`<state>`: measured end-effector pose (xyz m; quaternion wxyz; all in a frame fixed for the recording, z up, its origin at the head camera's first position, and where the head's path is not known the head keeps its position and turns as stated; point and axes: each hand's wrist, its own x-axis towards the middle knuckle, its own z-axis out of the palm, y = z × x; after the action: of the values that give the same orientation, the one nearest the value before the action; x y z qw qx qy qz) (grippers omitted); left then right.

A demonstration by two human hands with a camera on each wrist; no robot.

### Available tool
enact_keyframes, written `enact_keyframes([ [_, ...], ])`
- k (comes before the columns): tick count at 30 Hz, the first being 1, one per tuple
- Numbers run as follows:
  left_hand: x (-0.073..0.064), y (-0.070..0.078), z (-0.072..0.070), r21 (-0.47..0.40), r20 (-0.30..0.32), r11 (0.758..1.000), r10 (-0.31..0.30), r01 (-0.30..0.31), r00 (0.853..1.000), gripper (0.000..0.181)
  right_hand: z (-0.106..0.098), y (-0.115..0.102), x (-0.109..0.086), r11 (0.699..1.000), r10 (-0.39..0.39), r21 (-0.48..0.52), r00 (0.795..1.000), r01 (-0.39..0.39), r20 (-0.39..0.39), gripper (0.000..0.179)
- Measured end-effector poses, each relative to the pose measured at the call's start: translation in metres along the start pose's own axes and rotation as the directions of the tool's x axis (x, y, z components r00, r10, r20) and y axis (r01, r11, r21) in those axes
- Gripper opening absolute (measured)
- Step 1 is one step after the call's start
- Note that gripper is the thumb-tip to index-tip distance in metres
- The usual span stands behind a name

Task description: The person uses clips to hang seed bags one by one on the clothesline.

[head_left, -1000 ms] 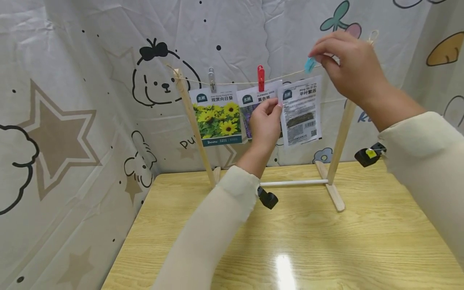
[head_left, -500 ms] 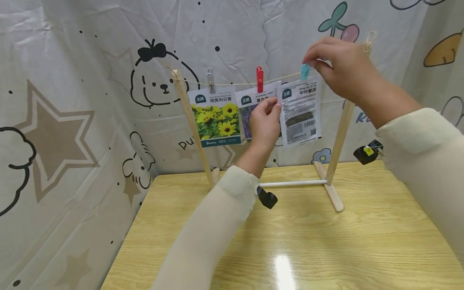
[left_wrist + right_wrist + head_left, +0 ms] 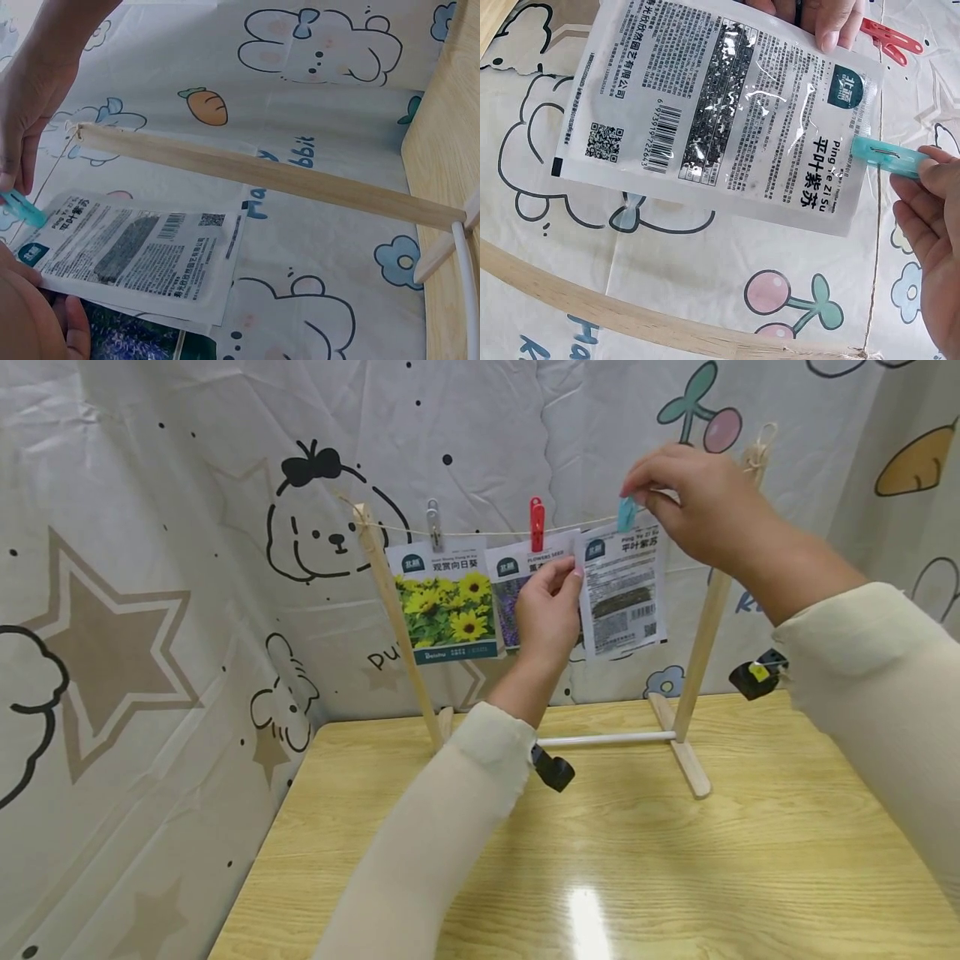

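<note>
My left hand [image 3: 550, 610] pinches the left edge of a white seed packet [image 3: 621, 597], whose printed back with a barcode faces me. At the packet's top edge, my right hand [image 3: 693, 506] pinches a light-blue clothespin [image 3: 889, 157]. In the right wrist view the clothespin's tip overlaps the packet's top edge and lies across the string [image 3: 877, 247]. Left of it, a red clothespin [image 3: 537, 524] holds a lavender seed packet [image 3: 507, 602] on the string, partly hidden by my left hand. A grey clothespin [image 3: 434, 524] holds a sunflower seed packet [image 3: 450, 610] at the far left.
The string runs between two upright wooden posts [image 3: 705, 643], joined low down by a white rod [image 3: 607, 739]. The stand is on a wood-grain table [image 3: 600, 835]. Right behind it hangs a cartoon-printed curtain [image 3: 487, 435].
My right hand has moved left and slightly down with the light-blue clothespin, from above the packet's right part to its top edge. The left hand still holds the packet in about the same place.
</note>
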<state>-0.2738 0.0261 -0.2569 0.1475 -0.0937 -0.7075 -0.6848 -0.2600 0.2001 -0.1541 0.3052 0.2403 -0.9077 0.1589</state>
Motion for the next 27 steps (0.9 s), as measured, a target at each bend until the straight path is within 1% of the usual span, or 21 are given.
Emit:
enact_keyframes([
  [6,0.0,-0.001,0.0004,0.007,0.002,1.0,0.01,-0.01,1.0,0.023,0.0017,0.0029,0.0006,1.0,-0.002,0.015,1.0,0.002,0.016,0.025],
  [15,-0.0003,-0.0033,-0.0011,0.073,-0.001,0.997,0.034,-0.034,0.999,0.025,0.0067,0.0041,0.0009,1.0,0.003,0.007,0.999,-0.003,0.047,0.03],
  [22,-0.0035,-0.0053,-0.0021,0.059,0.01,0.996,0.064,-0.065,0.998,0.026,0.0081,0.0033,-0.0009,1.0,0.002,0.009,0.999,-0.002,0.047,0.032],
  [25,-0.0062,-0.0065,-0.0025,0.106,0.029,0.989,0.096,-0.098,0.995,0.029,0.0086,0.003,-0.0022,1.0,-0.006,0.006,0.999,0.006,0.04,0.032],
  [27,-0.0082,-0.0074,-0.0027,0.148,0.046,0.981,0.121,-0.127,0.992,0.03,0.0088,0.0031,-0.0034,1.0,-0.006,0.009,0.999,0.006,0.036,0.032],
])
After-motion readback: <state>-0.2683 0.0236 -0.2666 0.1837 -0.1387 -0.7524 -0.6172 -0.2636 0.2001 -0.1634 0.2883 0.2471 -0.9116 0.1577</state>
